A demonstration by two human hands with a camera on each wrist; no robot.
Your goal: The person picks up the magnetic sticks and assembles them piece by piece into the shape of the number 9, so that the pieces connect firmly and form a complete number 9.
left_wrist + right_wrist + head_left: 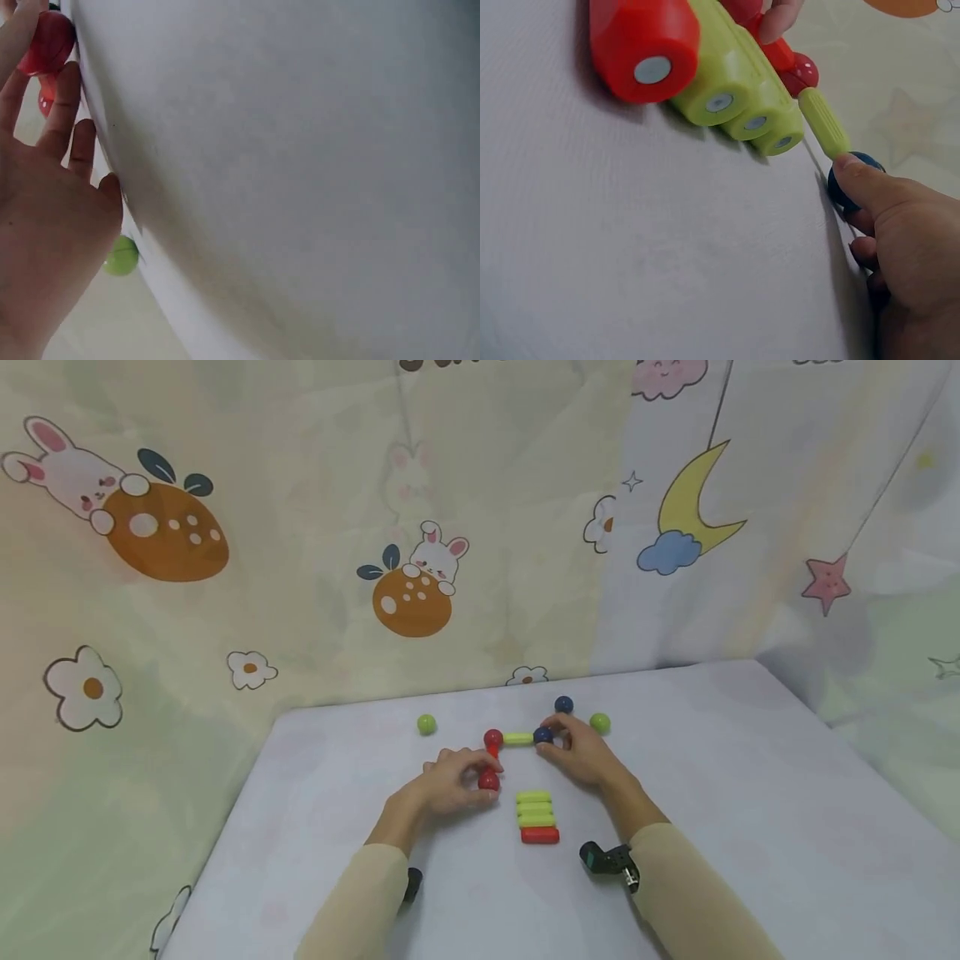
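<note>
In the head view my left hand (452, 783) holds the near red ball (489, 780) between thumb and fingers. A red rod (492, 752) runs from that ball to a far red ball (493, 738). From there a yellow-green rod (517, 739) leads right to a dark blue ball (543, 736). My right hand (581, 750) pinches this blue ball; the right wrist view shows the thumb on top of the blue ball (846, 196), at the rod's end. The balls and rods form an L-shaped chain on the white table (360, 768).
Several yellow-green rods (535, 808) lie side by side with one red rod (540, 836), nearer me; metal discs show on their ends. A green ball (427, 724) sits at back left. Another blue ball (564, 704) and a green ball (600, 722) are beyond my right hand.
</note>
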